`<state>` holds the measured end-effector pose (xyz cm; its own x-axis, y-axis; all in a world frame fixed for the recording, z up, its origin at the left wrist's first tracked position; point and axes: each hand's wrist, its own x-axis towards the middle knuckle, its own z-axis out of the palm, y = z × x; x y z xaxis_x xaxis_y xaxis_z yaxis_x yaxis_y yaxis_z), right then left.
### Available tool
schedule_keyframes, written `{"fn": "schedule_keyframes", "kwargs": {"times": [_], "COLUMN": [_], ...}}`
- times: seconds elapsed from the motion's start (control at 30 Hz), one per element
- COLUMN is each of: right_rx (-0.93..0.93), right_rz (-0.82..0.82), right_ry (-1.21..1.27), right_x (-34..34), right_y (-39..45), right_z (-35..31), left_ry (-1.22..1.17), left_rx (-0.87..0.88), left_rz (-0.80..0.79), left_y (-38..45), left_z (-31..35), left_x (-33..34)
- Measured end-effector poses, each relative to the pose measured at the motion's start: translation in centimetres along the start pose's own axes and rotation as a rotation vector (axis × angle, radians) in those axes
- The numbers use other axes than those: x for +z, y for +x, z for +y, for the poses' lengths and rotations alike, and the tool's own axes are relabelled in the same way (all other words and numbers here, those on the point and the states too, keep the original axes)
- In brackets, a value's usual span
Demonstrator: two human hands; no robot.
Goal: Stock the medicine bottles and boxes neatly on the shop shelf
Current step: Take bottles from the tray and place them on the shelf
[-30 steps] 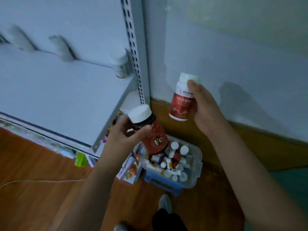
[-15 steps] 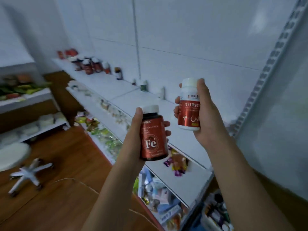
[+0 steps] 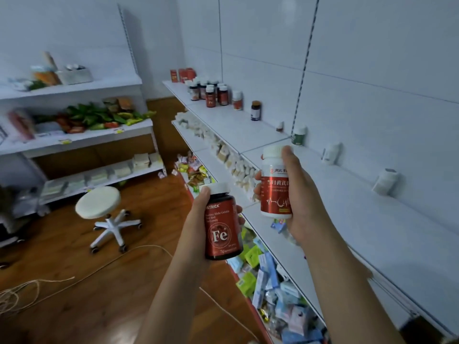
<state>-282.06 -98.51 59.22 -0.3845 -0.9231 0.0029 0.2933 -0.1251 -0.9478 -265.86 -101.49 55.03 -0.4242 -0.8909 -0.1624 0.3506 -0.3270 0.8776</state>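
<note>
Two bottles held upright, dark bottle (image 3: 222,227) in left hand (image 3: 198,219), white bottle (image 3: 275,187) in right hand (image 3: 301,194)

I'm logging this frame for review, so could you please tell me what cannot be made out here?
Head view only:
- White bottle: label's right part hidden by right hand.
- Fe bottle: small print blurred, back hidden.
- Far bottles: labels too small.
- Lower shelf boxes: blurred, partly under the top shelf.
</note>
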Motion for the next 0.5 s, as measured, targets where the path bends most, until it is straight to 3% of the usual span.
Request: {"fn": "schedule_keyframes", "kwargs": {"times": [0.5], "right_rx": [0.099], "right_rz": [-0.071], "right_ry": [0.056], "right_x": [3.9], "right_y": [30.5], "right_z": [2.3], "left_ry": [0.119], "left_rx": [-0.033], "left_rz": [0.156], "left_y": [27.0], "left_z": [6.5], "left_x": [-3.3]}}
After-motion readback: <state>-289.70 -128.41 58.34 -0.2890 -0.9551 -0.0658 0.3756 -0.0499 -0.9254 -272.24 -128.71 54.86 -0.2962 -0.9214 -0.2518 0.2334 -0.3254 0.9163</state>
